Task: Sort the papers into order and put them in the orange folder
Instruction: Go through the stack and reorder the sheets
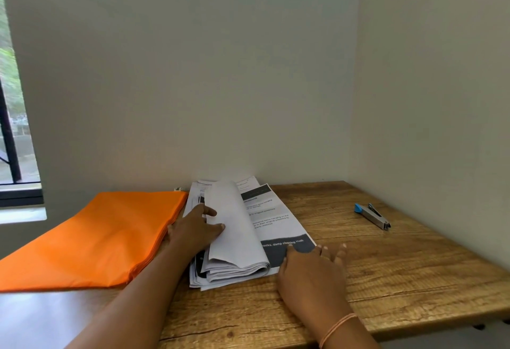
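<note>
Wooden desk (386, 279): left hand (194, 228), fingers straight, presses back sheets of one paper stack (240, 238); right hand (311, 268) lies spread on its near corner. One orange folder (96, 241) just left, one stapler (373, 215) well apart.

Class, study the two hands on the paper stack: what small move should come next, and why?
Probably the left hand should turn the curled-over sheets fully leftward and flatten them. They arch over the stack, hiding part of the printed page, whose near corner the right hand rests on; the orange folder lies beside the stack.
</note>
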A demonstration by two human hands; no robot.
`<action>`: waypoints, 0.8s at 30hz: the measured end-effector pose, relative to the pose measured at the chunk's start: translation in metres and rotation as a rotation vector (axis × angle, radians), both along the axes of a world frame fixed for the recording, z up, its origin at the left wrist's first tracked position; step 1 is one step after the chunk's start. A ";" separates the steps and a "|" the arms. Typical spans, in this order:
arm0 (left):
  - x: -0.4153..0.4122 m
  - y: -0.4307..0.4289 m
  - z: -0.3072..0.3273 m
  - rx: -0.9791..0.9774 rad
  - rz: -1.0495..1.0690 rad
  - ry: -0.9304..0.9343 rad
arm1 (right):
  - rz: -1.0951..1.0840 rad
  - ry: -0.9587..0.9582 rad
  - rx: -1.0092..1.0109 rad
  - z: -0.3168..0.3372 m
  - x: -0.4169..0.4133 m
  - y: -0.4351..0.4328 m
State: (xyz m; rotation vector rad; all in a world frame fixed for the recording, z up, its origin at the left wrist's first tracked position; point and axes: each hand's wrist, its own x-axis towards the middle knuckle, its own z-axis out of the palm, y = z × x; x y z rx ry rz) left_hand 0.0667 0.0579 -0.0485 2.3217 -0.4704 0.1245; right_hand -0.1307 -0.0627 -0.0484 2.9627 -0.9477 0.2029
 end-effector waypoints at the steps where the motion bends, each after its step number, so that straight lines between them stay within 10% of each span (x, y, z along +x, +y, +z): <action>1: -0.001 0.000 0.000 0.017 0.002 -0.009 | 0.006 -0.006 -0.003 0.001 -0.001 0.001; 24: -0.010 0.000 0.006 0.156 -0.025 -0.085 | 0.091 -0.147 0.269 -0.001 0.002 -0.002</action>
